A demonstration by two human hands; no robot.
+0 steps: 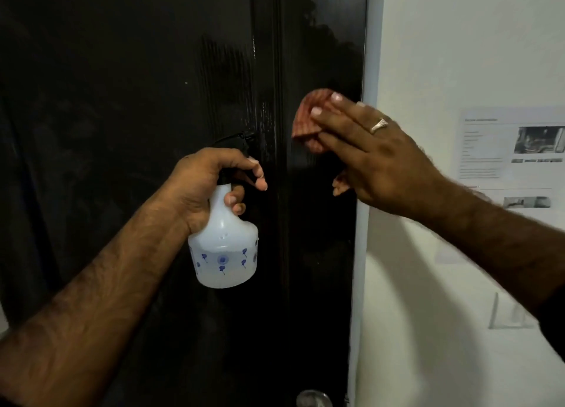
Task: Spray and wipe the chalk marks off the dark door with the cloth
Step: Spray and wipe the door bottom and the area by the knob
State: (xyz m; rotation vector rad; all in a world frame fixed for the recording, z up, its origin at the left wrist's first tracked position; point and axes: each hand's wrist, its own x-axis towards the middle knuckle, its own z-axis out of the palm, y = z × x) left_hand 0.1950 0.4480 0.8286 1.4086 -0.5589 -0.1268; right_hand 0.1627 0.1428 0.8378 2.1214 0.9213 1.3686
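The dark door [137, 85] fills the left and middle of the view, with wet streaks near its vertical groove. My left hand [208, 186] grips the neck of a white spray bottle [224, 247] with blue flower prints, its black nozzle pointing at the door. My right hand [376, 155] presses a reddish striped cloth [308, 122] flat against the door's right panel, fingers straight over it. A ring sits on one finger. No chalk marks are plain to see.
A white wall [458, 39] stands right of the door frame [363, 223], with a printed paper notice [513, 149] stuck on it. A round metal door knob [313, 399] shows at the bottom edge.
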